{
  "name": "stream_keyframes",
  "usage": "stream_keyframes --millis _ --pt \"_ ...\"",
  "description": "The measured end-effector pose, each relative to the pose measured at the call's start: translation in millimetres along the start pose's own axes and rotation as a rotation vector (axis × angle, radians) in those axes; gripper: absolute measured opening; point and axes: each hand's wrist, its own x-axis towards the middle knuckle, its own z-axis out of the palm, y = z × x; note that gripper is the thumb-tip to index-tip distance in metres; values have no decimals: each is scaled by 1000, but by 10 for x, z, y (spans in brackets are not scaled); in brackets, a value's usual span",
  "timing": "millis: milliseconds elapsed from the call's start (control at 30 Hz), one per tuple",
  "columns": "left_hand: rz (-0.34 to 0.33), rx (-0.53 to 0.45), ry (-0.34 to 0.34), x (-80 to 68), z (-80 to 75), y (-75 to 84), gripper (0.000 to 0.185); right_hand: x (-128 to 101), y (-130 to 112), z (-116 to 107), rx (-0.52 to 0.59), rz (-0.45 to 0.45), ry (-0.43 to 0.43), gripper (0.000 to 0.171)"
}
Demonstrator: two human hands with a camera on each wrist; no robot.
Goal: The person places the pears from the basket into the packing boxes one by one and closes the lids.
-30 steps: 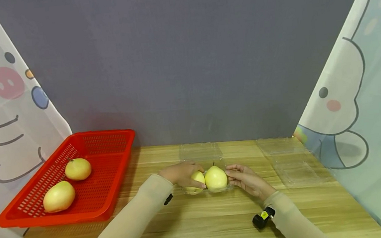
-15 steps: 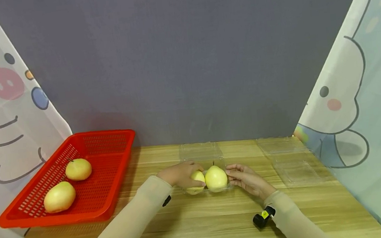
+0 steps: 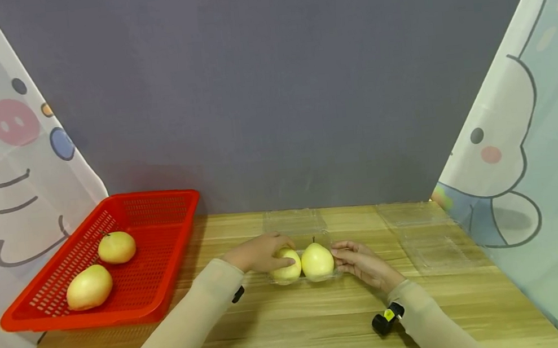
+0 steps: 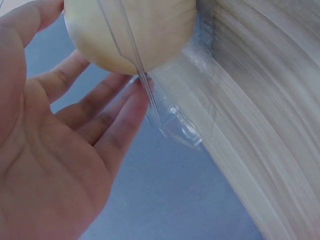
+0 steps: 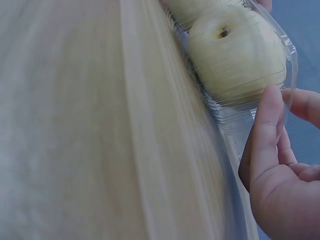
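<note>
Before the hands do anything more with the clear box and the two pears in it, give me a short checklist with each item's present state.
1. Both pears sit in the clear box: left pear and right pear side by side, ok.
2. Left hand on the left pear: fingers lie over it, ok.
3. Right hand steadies the box: fingertips touch its right edge, ok.
4. Box lid shut: it lies open behind the pears, not ok.
5. Box flat on the table: cannot tell, the hands hide its ends.
6. Red basket apart from the hands, holding two more pears: ok.
</note>
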Motion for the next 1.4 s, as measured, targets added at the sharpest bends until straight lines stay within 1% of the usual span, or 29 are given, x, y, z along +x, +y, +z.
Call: stream_keyframes --millis 133,267,367,467,633,767,833,900,1000,1100,1267,1400 --pt "46 14 47 -30 -33 -33 38 5 2 -12 -30 -4 7 43" --pt "80 3 89 -60 -68 -61 33 11 -6 -17 -56 -3 19 43" --pt "92 -53 119 -75 -83 -76 32 19 -16 -20 -58 4 36 39" --pt "79 -131 155 -80 -91 -85 32 24 -28 -33 -57 8 42 37" --pt "8 -287 246 -77 -73 -125 27 23 -54 -49 -73 2 38 36" --pt "-64 -468 308 -84 -46 -187 25 25 -78 -54 -105 -5 45 36" --pt "-81 -561 327 -86 -38 -220 26 35 -92 -52 -111 -2 59 37" --pt "-86 -633 339 -85 -31 -250 28 48 -108 -53 -120 -1 65 38" --pt "-95 -684 359 -80 -19 -288 30 72 -129 -49 -130 -4 73 40" --pt "-131 -730 386 -69 -1 -311 32 90 -143 -44 -150 -10 73 45" --pt "-194 -886 439 -44 39 -342 39 121 -153 -25 -191 -11 94 58" --pt "-235 -975 483 -26 75 -363 43 168 -161 -6 -208 -9 124 63"
